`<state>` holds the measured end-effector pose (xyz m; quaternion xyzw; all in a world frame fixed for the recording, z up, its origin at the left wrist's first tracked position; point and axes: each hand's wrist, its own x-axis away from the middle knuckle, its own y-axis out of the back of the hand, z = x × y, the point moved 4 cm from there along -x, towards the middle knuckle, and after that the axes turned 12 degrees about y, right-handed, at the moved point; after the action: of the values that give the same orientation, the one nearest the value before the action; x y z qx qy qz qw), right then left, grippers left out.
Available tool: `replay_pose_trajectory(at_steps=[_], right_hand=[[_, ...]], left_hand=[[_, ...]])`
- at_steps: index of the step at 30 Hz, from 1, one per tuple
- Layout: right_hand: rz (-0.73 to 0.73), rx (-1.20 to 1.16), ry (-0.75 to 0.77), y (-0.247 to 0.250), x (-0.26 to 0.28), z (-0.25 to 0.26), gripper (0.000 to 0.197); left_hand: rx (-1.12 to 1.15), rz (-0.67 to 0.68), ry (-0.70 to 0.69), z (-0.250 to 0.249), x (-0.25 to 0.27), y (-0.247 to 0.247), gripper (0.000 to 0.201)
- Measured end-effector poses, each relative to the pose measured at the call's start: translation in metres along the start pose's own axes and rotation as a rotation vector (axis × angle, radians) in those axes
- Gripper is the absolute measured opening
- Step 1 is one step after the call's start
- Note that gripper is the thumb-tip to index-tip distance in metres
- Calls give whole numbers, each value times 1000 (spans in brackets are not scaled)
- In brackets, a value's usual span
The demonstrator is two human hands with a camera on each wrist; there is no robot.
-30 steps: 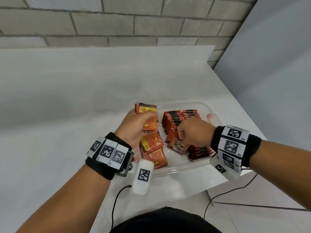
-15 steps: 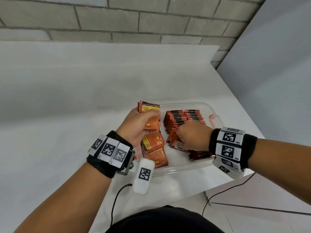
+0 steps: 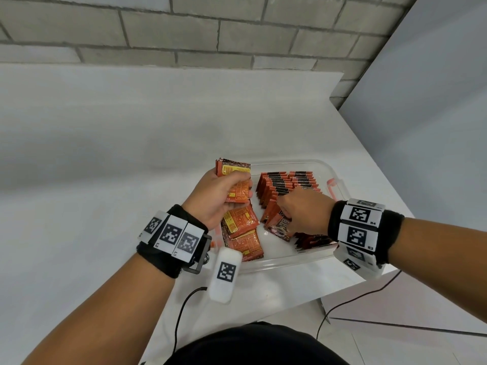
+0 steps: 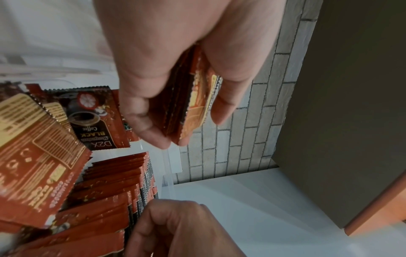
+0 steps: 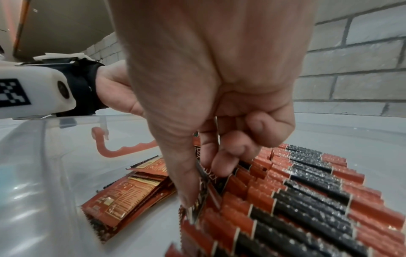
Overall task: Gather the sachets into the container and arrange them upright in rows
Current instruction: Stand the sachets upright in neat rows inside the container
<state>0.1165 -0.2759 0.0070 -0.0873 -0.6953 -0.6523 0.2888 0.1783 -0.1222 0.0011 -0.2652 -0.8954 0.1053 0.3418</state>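
A clear plastic container sat near the right front corner of the white table, with a grey brick wall behind and a plain panel close on the right. The left hand hovered over the container's left end, its fingers curled around a small stack of sachets. Below it, loose sachets lay flat on the container floor. The right hand reached in from the right, thumb and fingers pinching a single sachet at the near end of the upright rows, which filled the right half. A red latch sat on the container's right rim. The table's left and far parts lay open; a cable hung off the front edge.
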Motion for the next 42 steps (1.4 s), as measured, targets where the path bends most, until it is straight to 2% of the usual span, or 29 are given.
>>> replay_pose_trajectory(at_steps=[2,6,10,15,20,24,26,28,31,33,35,38,40,42], right_hand=[[-14,-15,-3,0,1,0,14],[-61,-44,-9,2,4,-3,14],[-188,-123,-45,16,13,-11,15],[-336,-310,-96,35,33,-23,16],[-621,-617,-90,49,49,-24,18],[-587,-769,-21,51,47,-10,32],[-603,-865,-13,50,46,-10,25],[-685,-944,-29,50,46,-15,12],[-885,-867,-51,52,50,-20,11],[-969,-722,18,54,53,-11,14],[-974,-595,146,50,52,1,16],[-801,-529,218,38,48,9,13],[-684,-554,208,33,47,8,20],[-736,-604,183,35,49,4,25]], left_hand=[[11,4,1,0,0,0,5],[49,-7,13,1,-1,1,5],[111,-11,47,3,-1,1,7],[63,4,54,4,1,-6,9],[-106,99,6,3,6,-21,11],[-148,202,-27,3,10,-36,25],[-146,214,-24,4,11,-38,29],[-135,185,0,4,10,-36,35],[-16,133,50,4,7,-31,43],[70,123,61,3,6,-29,42],[144,128,40,0,6,-28,30],[146,117,-22,-5,7,-25,14],[70,108,-58,-6,7,-24,26],[16,99,-74,-7,7,-23,33]])
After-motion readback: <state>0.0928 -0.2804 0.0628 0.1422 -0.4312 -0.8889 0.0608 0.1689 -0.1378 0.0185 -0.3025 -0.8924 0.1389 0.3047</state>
